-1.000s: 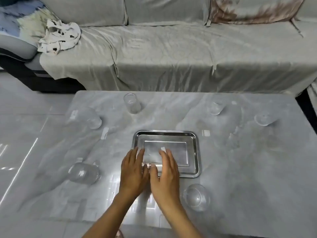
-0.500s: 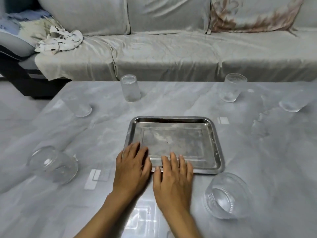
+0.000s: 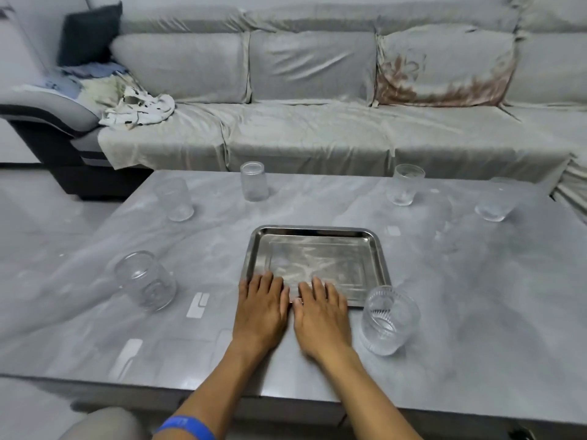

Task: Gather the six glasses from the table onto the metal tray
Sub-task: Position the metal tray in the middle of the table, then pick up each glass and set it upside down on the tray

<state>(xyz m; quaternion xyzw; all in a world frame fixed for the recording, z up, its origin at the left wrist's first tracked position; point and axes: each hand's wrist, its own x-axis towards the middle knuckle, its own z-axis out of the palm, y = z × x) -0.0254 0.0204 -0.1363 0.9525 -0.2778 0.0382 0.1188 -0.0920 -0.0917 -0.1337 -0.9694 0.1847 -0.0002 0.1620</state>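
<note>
An empty metal tray (image 3: 378, 249) lies in the middle of the grey marble table (image 3: 476, 312). Several clear glasses stand around it: one near right (image 3: 389, 320), one near left (image 3: 146, 281), one far left (image 3: 176, 200), one at the back centre (image 3: 253, 181), one at the back right (image 3: 405, 189) and one far right (image 3: 494, 203). My left hand (image 3: 262, 308) and my right hand (image 3: 322, 315) lie flat side by side, palms down, fingertips on the tray's near rim. Neither holds anything.
A grey covered sofa (image 3: 317, 131) runs along the table's far side, with a crumpled white cloth (image 3: 138, 111) on its left end. Small white stickers (image 3: 197, 304) dot the tabletop. The table's near edge is just below my forearms.
The view has pulled back and tilted up, showing more sofa and all the glasses. Both hands stay flat at the tray's near rim.
</note>
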